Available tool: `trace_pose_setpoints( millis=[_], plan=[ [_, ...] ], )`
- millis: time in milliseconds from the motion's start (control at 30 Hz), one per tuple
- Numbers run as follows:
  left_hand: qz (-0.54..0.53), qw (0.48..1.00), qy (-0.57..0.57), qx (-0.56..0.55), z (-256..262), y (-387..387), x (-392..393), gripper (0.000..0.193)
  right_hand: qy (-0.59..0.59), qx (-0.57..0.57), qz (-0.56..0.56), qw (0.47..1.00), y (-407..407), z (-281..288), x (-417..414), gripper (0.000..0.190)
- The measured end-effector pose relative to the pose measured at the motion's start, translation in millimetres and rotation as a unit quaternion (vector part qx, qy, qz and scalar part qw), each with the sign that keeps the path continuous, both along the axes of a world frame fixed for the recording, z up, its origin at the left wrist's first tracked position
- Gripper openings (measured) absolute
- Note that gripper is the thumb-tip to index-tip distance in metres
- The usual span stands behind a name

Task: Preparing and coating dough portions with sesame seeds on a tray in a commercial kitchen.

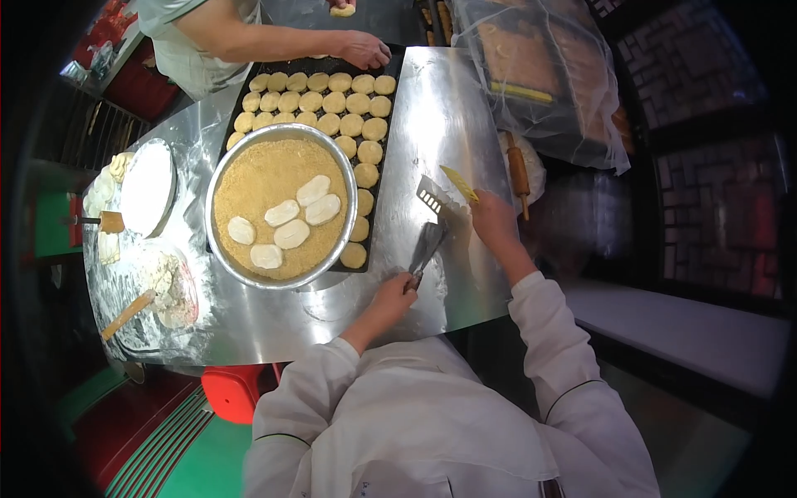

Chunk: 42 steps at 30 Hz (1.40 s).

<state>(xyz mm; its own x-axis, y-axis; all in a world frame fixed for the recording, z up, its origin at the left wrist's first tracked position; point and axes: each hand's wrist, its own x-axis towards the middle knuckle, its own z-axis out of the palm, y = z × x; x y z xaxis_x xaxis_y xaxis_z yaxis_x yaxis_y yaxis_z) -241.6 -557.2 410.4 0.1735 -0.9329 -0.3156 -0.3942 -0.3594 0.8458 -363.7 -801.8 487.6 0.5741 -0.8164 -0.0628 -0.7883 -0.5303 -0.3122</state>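
My left hand (389, 302) grips the dark handle of a slotted metal spatula (429, 239), whose slotted end points away from me over the steel table (348, 324). In my right hand (493, 221) is a yellow scraper (459, 183), held just right of the spatula's blade. Whitish residue lies on the metal near both tools. To the left, a large round metal basin (281, 285) holds golden crumbs (261, 168) with several pale, flattened dough pieces (292, 234) on top. It overlaps a black baking tray (366, 264) lined with rows of crumb-coated round cakes (370, 152).
A co-worker's hand (366, 50) reaches over the tray's far end. Floury dough (165, 280), a wooden-handled tool (127, 315) and a white round board (148, 187) are at left. A rolling pin (517, 171) and plastic-covered trays (535, 62) lie at right. A red stool (230, 392) stands below the table.
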Motion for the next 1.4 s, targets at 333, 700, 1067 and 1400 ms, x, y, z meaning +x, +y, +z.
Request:
trace_pose_setpoints(
  millis=[333,700,1067,1400],
  plan=[
    [0.179,0.943,0.249,0.131,-17.0,3.6,-4.2,0.027,0.047,-0.032,0.100,0.993,121.1,-36.0,19.4,0.008],
    [0.157,0.958,0.201,0.130,-18.9,1.5,-3.8,0.026,0.063,-0.030,0.127,0.989,122.5,-39.9,21.7,0.010],
    [0.160,0.948,0.225,0.161,-15.1,-0.8,-3.0,0.028,0.039,-0.014,0.181,0.983,123.2,-31.5,12.9,0.008],
    [0.101,0.987,0.096,0.084,10.2,94.0,48.8,0.024,-0.319,0.391,-0.488,0.712,116.8,-30.6,-161.5,0.025]
  ],
)
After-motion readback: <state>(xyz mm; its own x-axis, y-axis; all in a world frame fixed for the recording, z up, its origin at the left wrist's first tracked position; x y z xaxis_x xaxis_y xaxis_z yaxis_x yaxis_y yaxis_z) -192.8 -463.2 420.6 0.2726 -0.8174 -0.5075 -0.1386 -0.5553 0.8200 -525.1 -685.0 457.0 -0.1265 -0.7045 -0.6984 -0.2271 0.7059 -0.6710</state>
